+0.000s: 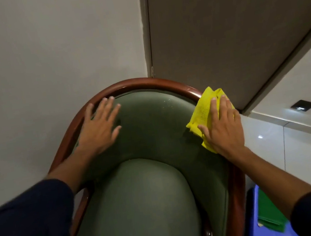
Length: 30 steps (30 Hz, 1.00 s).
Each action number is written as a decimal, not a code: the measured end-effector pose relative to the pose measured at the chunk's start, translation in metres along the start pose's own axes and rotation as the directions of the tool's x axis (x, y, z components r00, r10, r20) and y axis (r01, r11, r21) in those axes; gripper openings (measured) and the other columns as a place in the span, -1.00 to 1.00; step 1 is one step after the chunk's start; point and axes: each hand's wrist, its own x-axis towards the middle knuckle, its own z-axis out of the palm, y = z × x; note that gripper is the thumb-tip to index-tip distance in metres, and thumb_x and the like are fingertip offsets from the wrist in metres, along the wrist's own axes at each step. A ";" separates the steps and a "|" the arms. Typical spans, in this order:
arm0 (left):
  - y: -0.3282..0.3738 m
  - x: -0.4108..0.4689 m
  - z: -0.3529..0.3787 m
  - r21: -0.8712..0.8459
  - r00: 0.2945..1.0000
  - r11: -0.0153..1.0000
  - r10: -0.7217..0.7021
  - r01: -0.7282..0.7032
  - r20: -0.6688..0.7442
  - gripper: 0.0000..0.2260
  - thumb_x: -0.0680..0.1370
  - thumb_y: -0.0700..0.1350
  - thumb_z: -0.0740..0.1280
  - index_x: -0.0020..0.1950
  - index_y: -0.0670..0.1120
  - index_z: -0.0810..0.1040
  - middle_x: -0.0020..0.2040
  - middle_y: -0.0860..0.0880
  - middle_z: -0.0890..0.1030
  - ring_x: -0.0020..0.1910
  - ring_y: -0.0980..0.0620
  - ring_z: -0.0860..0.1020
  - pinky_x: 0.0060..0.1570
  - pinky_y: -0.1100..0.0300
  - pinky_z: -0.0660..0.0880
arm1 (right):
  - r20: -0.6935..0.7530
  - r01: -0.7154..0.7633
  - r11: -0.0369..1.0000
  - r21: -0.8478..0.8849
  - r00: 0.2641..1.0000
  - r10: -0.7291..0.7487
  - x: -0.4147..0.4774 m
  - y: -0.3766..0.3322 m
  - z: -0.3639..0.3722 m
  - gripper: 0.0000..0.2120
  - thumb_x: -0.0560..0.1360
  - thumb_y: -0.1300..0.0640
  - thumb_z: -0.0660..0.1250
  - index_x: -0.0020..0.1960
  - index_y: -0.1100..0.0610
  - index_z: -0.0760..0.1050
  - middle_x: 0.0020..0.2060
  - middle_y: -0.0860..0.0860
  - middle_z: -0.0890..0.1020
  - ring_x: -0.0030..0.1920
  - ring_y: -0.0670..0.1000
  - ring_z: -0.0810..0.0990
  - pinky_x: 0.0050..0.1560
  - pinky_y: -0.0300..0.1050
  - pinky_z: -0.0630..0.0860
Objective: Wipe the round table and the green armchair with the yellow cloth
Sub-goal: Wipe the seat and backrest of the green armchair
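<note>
The green armchair (pixel 148 131) fills the middle of the view, with a curved brown wooden rim around its green padded back and seat cushion. My right hand (pixel 222 128) lies flat on the yellow cloth (pixel 204 112), pressing it against the right side of the chair's back by the wooden rim. My left hand (pixel 99 128) rests open, fingers spread, on the left side of the padded back just under the rim. The round table is out of view.
A pale wall stands close behind the chair, with a grey-brown door or panel (pixel 227 26) at the right. Glossy white floor tiles (pixel 296 147) lie to the right. A blue object with a green part (pixel 266 218) sits at the bottom right beside the chair.
</note>
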 end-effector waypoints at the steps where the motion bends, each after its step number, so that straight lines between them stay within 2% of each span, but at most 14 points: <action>1: -0.024 0.001 0.007 0.058 1.000 0.998 0.008 -0.008 -0.001 -0.35 0.61 0.23 0.00 0.62 -0.02 -0.08 0.65 -0.13 -0.06 0.63 -0.09 -0.04 0.53 -0.18 -0.23 | -0.002 0.034 0.999 -0.026 0.999 -0.035 0.006 0.002 0.002 -0.18 0.53 -0.26 0.18 0.56 0.22 0.01 0.55 0.28 0.11 0.54 0.28 0.11 0.47 0.26 0.21; 3: -0.057 -0.001 0.022 0.070 0.999 0.997 0.043 -0.044 0.020 -0.34 0.60 0.26 -0.08 0.63 -0.04 0.01 0.65 -0.15 -0.03 0.63 -0.10 0.00 0.53 -0.17 -0.20 | -0.007 0.097 0.992 -0.083 0.995 -0.098 0.019 0.003 0.008 -0.19 0.55 -0.28 0.13 0.57 0.22 -0.01 0.56 0.28 0.09 0.55 0.28 0.09 0.48 0.28 0.18; 5: -0.073 -0.003 0.033 0.076 0.992 0.990 0.111 -0.115 0.065 -0.31 0.58 0.28 -0.08 0.62 -0.09 0.10 0.65 -0.17 -0.01 0.63 -0.15 0.00 0.55 -0.16 -0.03 | -0.032 0.173 0.971 -0.167 0.983 -0.181 0.031 0.000 0.015 -0.22 0.58 -0.29 0.03 0.57 0.22 -0.05 0.56 0.28 0.07 0.56 0.27 0.04 0.51 0.28 0.10; 8: -0.075 -0.002 0.041 0.080 0.990 0.987 0.137 -0.139 0.029 -0.28 0.59 0.29 -0.04 0.62 -0.12 0.05 0.65 -0.18 -0.01 0.63 -0.17 -0.03 0.57 -0.14 0.05 | -0.048 0.332 0.902 -0.276 0.933 -0.358 0.047 -0.023 0.035 -0.29 0.61 -0.25 -0.05 0.58 0.18 -0.07 0.58 0.24 0.02 0.58 0.23 0.00 0.55 0.24 -0.02; 11: -0.074 -0.003 0.044 0.064 0.990 0.989 0.138 -0.137 -0.005 -0.25 0.58 0.30 -0.01 0.62 -0.16 0.04 0.65 -0.18 -0.01 0.64 -0.15 -0.03 0.58 -0.13 0.05 | -0.044 0.426 0.866 -0.261 0.891 -0.451 0.059 -0.068 0.058 -0.32 0.62 -0.24 -0.01 0.59 0.12 -0.02 0.55 0.17 0.21 0.55 0.17 0.13 0.55 0.15 -0.04; 15: -0.076 -0.002 0.051 0.047 0.989 0.990 0.139 -0.136 -0.055 -0.20 0.56 0.35 0.01 0.62 -0.18 0.03 0.65 -0.16 0.02 0.64 -0.13 -0.02 0.58 -0.12 0.07 | -0.091 0.479 0.848 -0.229 0.856 -0.508 0.092 -0.141 0.077 -0.34 0.61 -0.24 0.03 0.58 0.09 0.04 0.53 0.15 0.26 0.53 0.16 0.19 0.54 0.16 -0.02; 17: -0.075 -0.004 0.054 0.030 0.985 0.990 0.142 -0.139 -0.102 -0.18 0.55 0.38 0.02 0.62 -0.16 0.03 0.65 -0.15 0.04 0.64 -0.11 0.00 0.58 -0.11 0.07 | -0.081 0.596 0.759 -0.264 0.770 -0.633 0.104 -0.179 0.082 -0.35 0.60 -0.23 0.07 0.57 0.07 0.09 0.52 0.14 0.29 0.53 0.16 0.23 0.53 0.17 -0.02; 20: -0.077 -0.004 0.054 0.005 0.983 0.989 0.148 -0.148 -0.112 -0.14 0.53 0.42 0.02 0.62 -0.16 0.04 0.64 -0.15 0.07 0.64 -0.09 -0.01 0.59 -0.09 0.05 | -0.057 0.755 0.561 -0.339 0.579 -0.814 0.116 -0.213 0.084 -0.38 0.60 -0.23 0.07 0.56 0.03 0.09 0.53 0.10 0.28 0.53 0.13 0.23 0.55 0.17 0.04; 22: -0.079 -0.003 0.052 0.002 0.984 0.989 0.150 -0.150 -0.093 -0.11 0.51 0.44 0.01 0.62 -0.17 0.02 0.64 -0.15 0.05 0.64 -0.08 -0.03 0.59 -0.08 0.03 | -0.035 0.783 0.497 -0.375 0.524 -0.851 0.126 -0.209 0.082 -0.40 0.61 -0.22 0.05 0.57 0.00 0.07 0.54 0.08 0.26 0.54 0.11 0.22 0.54 0.14 0.05; 24: -0.078 -0.005 0.050 0.002 0.987 0.990 0.144 -0.144 -0.070 -0.09 0.51 0.45 0.00 0.62 -0.18 0.01 0.65 -0.14 0.01 0.64 -0.08 -0.05 0.60 -0.08 0.02 | -0.044 0.756 0.522 -0.395 0.552 -0.833 0.132 -0.189 0.074 -0.43 0.63 -0.18 0.06 0.57 -0.01 0.08 0.53 0.06 0.29 0.53 0.09 0.25 0.55 0.13 0.07; 30: -0.081 -0.007 0.043 -0.001 0.989 0.990 0.143 -0.143 -0.026 -0.10 0.51 0.44 -0.01 0.61 -0.20 0.02 0.65 -0.14 -0.03 0.64 -0.09 -0.07 0.59 -0.12 0.04 | 0.018 0.550 0.749 -0.369 0.810 -0.586 0.090 -0.075 0.039 -0.31 0.52 0.00 0.28 0.57 0.07 0.09 0.49 0.09 0.35 0.48 0.11 0.33 0.55 0.06 0.06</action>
